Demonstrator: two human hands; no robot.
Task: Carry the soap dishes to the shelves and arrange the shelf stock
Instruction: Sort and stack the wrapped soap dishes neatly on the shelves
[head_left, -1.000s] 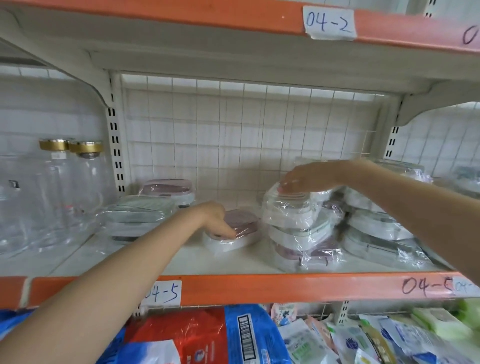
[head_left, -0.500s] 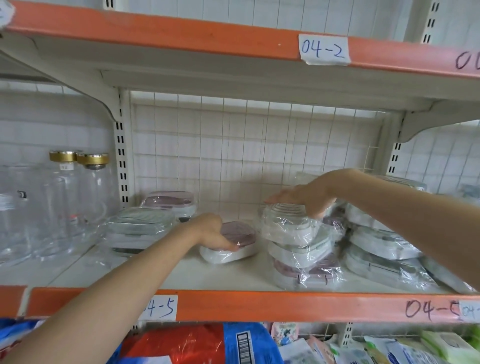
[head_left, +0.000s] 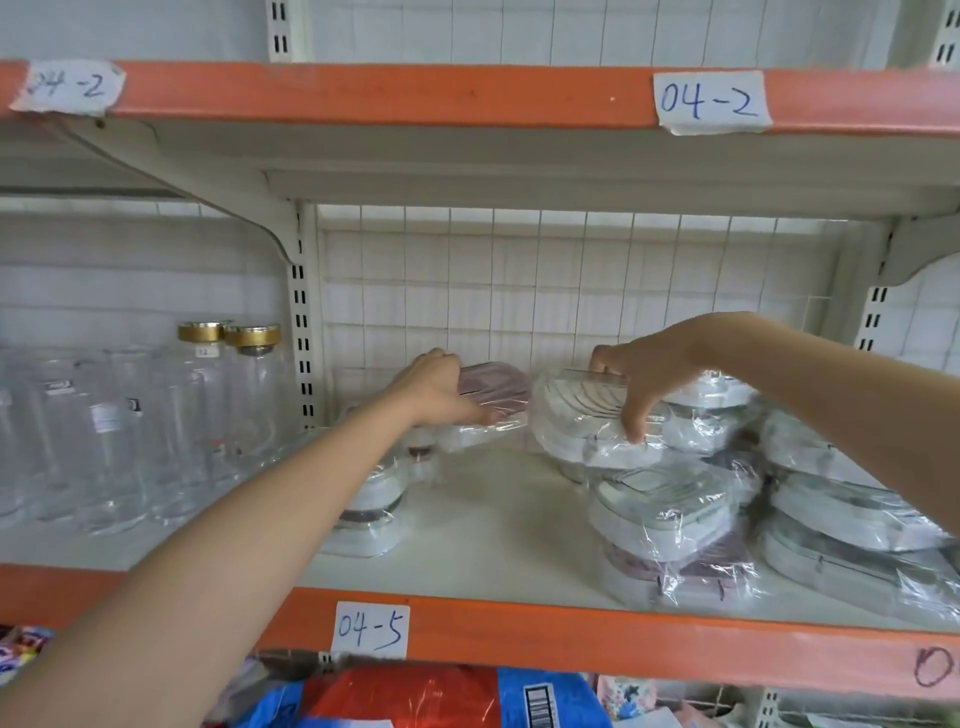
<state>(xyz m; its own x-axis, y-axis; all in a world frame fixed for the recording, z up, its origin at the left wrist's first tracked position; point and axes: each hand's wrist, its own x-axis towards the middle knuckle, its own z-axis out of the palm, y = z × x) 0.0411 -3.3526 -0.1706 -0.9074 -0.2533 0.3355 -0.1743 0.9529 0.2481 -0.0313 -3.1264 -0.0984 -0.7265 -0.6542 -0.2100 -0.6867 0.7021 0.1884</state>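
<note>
Plastic-wrapped soap dishes lie on the white shelf (head_left: 493, 530) labelled 04-5. My left hand (head_left: 441, 389) grips a pink-topped soap dish (head_left: 493, 387) far back near the wire grid. My right hand (head_left: 644, 371) grips a white wrapped soap dish (head_left: 582, 421), thumb on its front edge and fingers over its back, above the shelf floor. A stack of two dishes (head_left: 670, 535) stands at the front right. More wrapped dishes (head_left: 852, 525) pile at the far right. Another stack (head_left: 371, 509) is partly hidden behind my left forearm.
Clear glass jars (head_left: 119, 431), two with gold lids (head_left: 228, 332), fill the left bay behind an upright post (head_left: 304, 332). The orange shelf lip (head_left: 571, 634) runs along the front. The shelf above, labelled 04-2, hangs low overhead. Packaged goods (head_left: 426, 701) sit below.
My left hand has pushed the pink-topped dish from mid-shelf to the back. My right hand has taken the top white dish off the front stack and moved it back and left. The camera has risen.
</note>
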